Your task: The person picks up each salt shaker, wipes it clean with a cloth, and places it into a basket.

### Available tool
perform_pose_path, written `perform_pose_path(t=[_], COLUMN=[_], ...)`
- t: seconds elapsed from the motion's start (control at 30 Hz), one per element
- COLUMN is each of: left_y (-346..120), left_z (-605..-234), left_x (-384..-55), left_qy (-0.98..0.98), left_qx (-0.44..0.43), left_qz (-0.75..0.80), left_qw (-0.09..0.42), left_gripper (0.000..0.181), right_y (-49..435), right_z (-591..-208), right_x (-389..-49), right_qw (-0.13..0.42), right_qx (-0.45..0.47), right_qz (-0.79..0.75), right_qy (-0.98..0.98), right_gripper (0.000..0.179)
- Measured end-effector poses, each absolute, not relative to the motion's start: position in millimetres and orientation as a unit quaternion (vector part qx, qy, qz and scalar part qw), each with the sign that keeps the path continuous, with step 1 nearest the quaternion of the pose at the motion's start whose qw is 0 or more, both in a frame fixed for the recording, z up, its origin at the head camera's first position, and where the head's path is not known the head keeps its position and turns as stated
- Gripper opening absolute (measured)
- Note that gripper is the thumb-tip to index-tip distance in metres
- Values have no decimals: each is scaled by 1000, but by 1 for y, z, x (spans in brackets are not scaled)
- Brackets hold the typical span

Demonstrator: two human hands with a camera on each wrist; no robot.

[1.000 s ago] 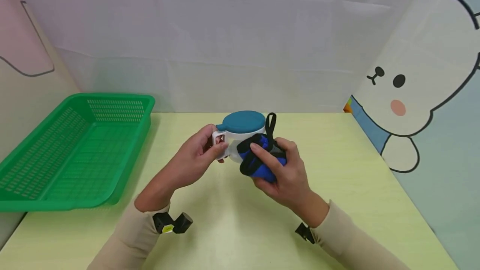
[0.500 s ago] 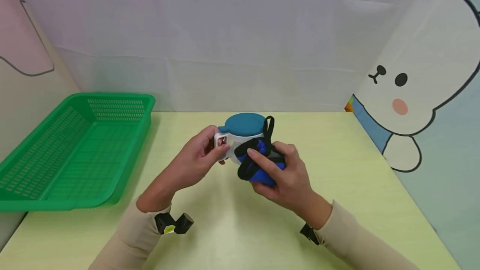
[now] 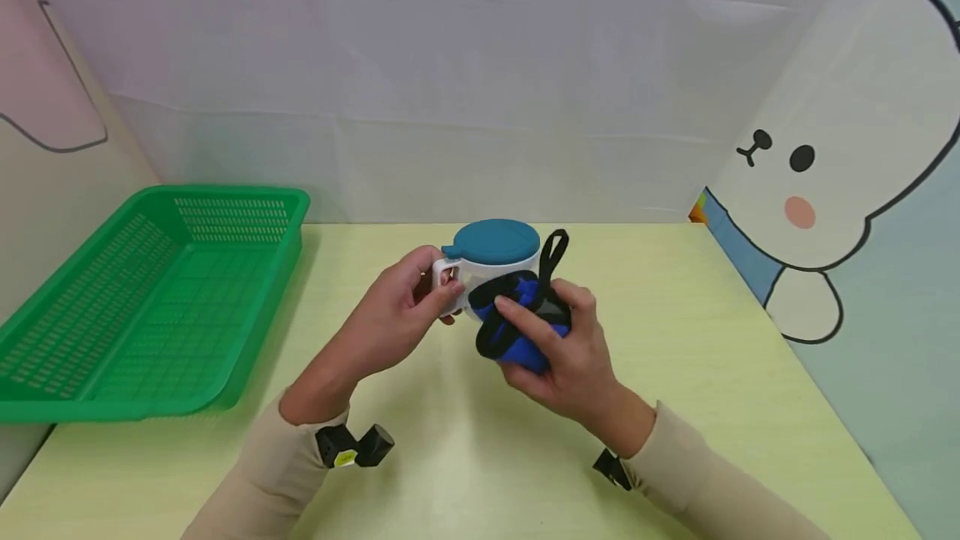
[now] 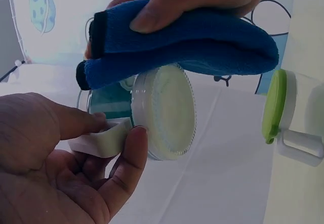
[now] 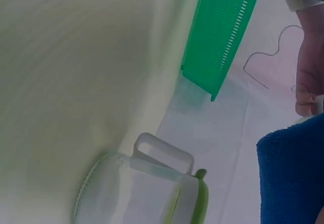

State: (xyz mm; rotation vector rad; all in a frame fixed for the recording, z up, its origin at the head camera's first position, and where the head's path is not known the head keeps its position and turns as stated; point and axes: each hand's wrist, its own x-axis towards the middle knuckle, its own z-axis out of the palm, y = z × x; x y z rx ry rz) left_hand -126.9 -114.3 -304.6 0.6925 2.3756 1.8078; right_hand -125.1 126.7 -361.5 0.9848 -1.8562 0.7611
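My left hand (image 3: 393, 315) grips the white handle of a clear jar with a blue lid (image 3: 495, 242), held above the table. In the left wrist view the thumb and fingers pinch that handle, and the jar's ribbed round base (image 4: 174, 110) shows. My right hand (image 3: 566, 348) holds a folded blue cloth (image 3: 525, 352) with black trim and a black hanging loop (image 3: 553, 252) against the jar's side. The cloth hides part of the jar in the head view. In the right wrist view the cloth (image 5: 291, 173) shows at the right edge.
A green plastic basket (image 3: 255, 340) stands at the left on the pale yellow table (image 3: 675, 340). A second clear jar with a green lid (image 4: 276, 105) and a handle stands on the table in the wrist views. Fabric walls (image 3: 487, 82) close off the back and sides.
The jar has risen slightly and shifted a little to the right after a small dip. The cloth's loop has swung right. Both hands keep their holds.
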Motion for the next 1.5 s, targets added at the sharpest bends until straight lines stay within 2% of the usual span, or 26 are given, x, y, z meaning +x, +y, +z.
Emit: perform_pose_path(t=[0.17,0.27,0.4,0.57,0.77,1.07,1.27,1.5], left_y=[-113,-111,-107,-108,-110,-106,-101,-104], left_z=[-304,-304,-302,-301,-302,-303,-306,-304], left_x=[-126,-125,-125,-125,-126,-125,-124,-122], left_qy=[774,781,794,798,770,779,780,792], left_qx=[229,212,179,194,231,213,220,202], left_qz=[588,586,580,571,593,590,585,576], left_qw=[51,41,21,24,42,-11,-16,-31], left_gripper=[14,13,13,15,12,18,18,16], right_y=[131,127,120,119,120,115,110,110], right_z=[-350,-344,-356,-369,-345,-367,-347,-363], right_x=[-133,-133,-124,-121,-129,-121,-130,-124], right_qw=[407,371,343,356,355,413,414,409], right_qx=[347,320,316,321,286,301,285,290], right_qz=[364,413,409,375,399,301,342,334], right_qy=[-762,-768,-784,-793,-796,-805,-794,-798], right_gripper=[55,59,57,54,57,47,51,49])
